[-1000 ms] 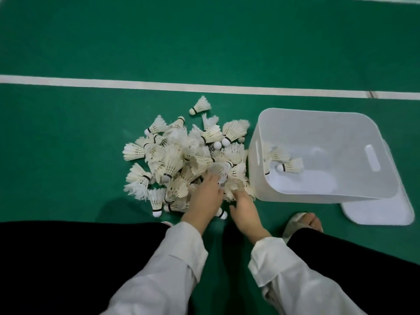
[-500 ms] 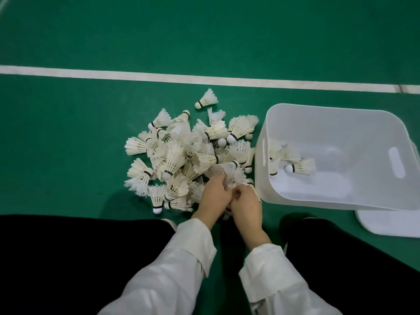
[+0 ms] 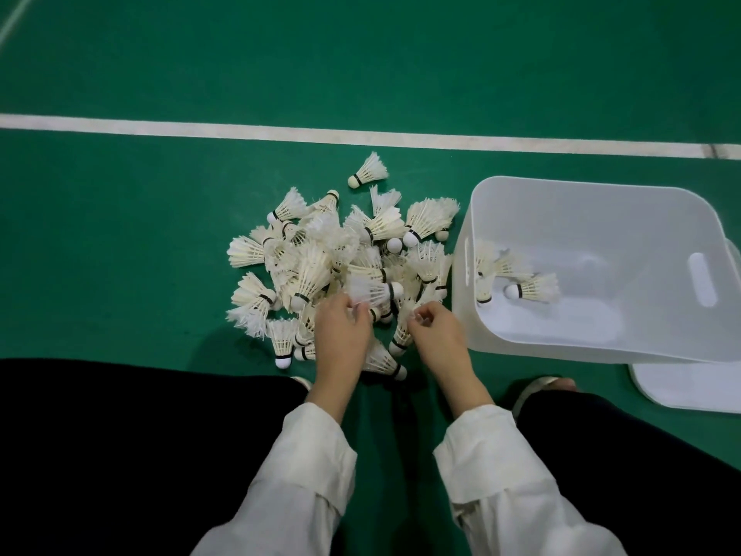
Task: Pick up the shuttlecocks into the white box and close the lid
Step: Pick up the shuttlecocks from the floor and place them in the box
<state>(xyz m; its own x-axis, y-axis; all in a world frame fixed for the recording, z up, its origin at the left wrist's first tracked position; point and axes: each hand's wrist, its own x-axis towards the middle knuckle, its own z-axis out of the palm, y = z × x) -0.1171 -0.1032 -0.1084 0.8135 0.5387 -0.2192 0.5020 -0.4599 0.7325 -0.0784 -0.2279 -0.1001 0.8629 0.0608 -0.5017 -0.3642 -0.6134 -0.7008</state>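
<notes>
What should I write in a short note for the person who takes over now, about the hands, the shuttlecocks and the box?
Left hand: pinches a blurred shuttlecock by its feathers, over the pile.
Right hand: fingers curled, seems to pinch the feathers of another shuttlecock at the pile's near edge.
White box: open, right of the pile, a few shuttlecocks inside. Lid on the floor, partly hidden by the box.
Done: only those few boxed. Left: nearly the whole pile, then close the lid.

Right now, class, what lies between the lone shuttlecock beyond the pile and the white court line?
Only bare green floor separates the lone shuttlecock from the white line, seen in the head view.
</notes>
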